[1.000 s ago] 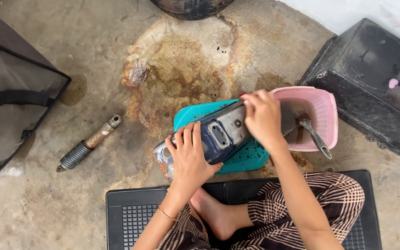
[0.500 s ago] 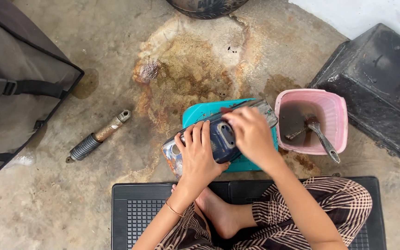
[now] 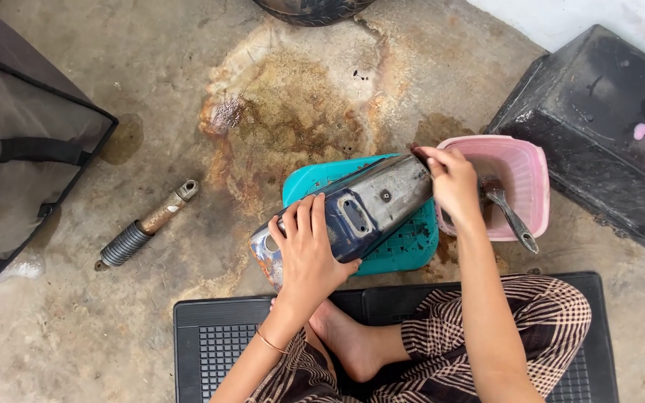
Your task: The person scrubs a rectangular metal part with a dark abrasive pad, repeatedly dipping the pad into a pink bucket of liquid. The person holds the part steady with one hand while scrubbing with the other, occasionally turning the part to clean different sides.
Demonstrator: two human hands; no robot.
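Steel, dented and rust-edged, the dark motorcycle tank (image 3: 352,216) is lying tilted across a teal crate (image 3: 404,246); it looks heavy, stiff, wet-slick. Left hand (image 3: 307,250) is clasping its near end, right hand (image 3: 453,183) gripping the far end beside the pink basin (image 3: 535,186).

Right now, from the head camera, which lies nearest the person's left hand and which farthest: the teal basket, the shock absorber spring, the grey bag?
From the left hand:
1. Teal basket, just right of it, under the metal part.
2. Shock absorber spring, on the floor to the left.
3. Grey bag, far left edge.
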